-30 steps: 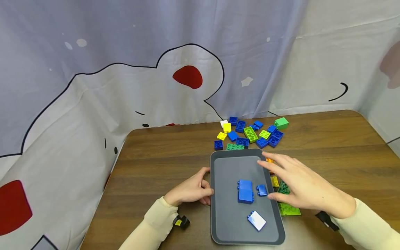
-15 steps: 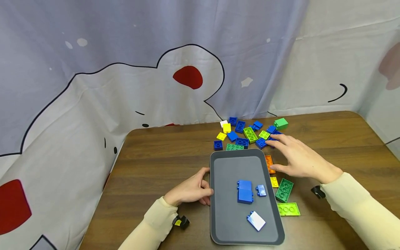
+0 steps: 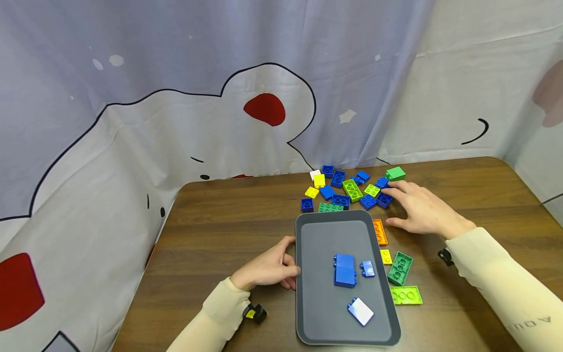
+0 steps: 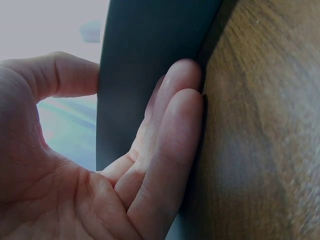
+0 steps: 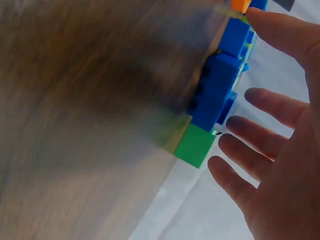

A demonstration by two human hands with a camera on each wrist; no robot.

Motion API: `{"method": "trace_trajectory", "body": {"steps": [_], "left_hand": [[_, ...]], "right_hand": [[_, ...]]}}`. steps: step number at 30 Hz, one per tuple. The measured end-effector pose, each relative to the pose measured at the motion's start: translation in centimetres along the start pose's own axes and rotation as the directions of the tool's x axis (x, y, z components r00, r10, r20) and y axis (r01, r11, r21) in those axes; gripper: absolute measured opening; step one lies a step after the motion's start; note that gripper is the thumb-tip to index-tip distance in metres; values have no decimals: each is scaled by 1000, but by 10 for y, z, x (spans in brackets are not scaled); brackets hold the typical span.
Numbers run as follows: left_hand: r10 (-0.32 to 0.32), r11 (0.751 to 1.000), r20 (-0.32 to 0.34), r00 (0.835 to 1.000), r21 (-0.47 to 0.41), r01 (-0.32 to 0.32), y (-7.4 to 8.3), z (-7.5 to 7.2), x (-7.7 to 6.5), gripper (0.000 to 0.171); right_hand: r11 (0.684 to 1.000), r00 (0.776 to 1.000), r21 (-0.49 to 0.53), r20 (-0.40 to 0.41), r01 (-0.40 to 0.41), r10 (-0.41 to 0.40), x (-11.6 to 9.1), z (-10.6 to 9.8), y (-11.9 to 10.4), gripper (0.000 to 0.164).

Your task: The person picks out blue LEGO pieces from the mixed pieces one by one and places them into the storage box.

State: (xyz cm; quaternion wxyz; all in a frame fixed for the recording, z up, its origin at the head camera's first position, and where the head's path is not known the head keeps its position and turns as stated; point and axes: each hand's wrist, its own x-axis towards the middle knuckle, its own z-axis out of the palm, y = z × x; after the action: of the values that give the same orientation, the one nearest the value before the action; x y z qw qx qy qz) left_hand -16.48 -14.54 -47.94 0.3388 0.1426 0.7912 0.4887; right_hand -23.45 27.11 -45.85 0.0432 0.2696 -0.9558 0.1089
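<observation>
In the head view my left hand (image 3: 268, 266) is at the left side of a grey tray (image 3: 316, 318). The left wrist view has the thumb at the tray's rim and the fingers against its outer wall, near the tabletop. On the tray lie two blue bricks side by side (image 3: 345, 270), a small blue brick (image 3: 367, 268) and another whose face glares white (image 3: 361, 311). My right hand (image 3: 424, 208) reaches out with spread fingers holding nothing, its fingertips beside a dark blue brick (image 3: 384, 200). The right wrist view places it close to blue bricks (image 5: 215, 90) and a green brick (image 5: 195, 145).
Several blue, yellow and green bricks lie in a loose group beyond the tray, among them a lime brick (image 3: 352, 189). Along its right side are an orange brick (image 3: 380, 232), a yellow brick (image 3: 386, 256), a green brick (image 3: 400, 268) and a lime plate (image 3: 406, 295).
My right hand has moved from over the tray's right edge to the bricks at the back right. The left hand and the tray have stayed in place.
</observation>
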Motion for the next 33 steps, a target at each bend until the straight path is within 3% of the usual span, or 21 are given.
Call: {"method": "trace_trajectory", "body": {"steps": [7, 14, 27, 33], "left_hand": [[0, 1000, -4, 1000, 7, 0, 0, 0, 0, 84], [2, 1000, -1, 1000, 10, -2, 1, -1, 0, 84], [4, 1000, -2, 1000, 16, -4, 0, -1, -1, 83], [7, 1000, -1, 1000, 18, -7, 0, 0, -1, 83]], "right_hand": [[999, 999, -44, 41, -25, 27, 5, 2, 8, 70], [998, 999, -53, 13, -33, 34, 2, 3, 11, 64], [992, 991, -49, -78, -114, 110, -11, 4, 9, 21], [988, 987, -34, -75, -148, 145, -18, 5, 4, 20]]}}
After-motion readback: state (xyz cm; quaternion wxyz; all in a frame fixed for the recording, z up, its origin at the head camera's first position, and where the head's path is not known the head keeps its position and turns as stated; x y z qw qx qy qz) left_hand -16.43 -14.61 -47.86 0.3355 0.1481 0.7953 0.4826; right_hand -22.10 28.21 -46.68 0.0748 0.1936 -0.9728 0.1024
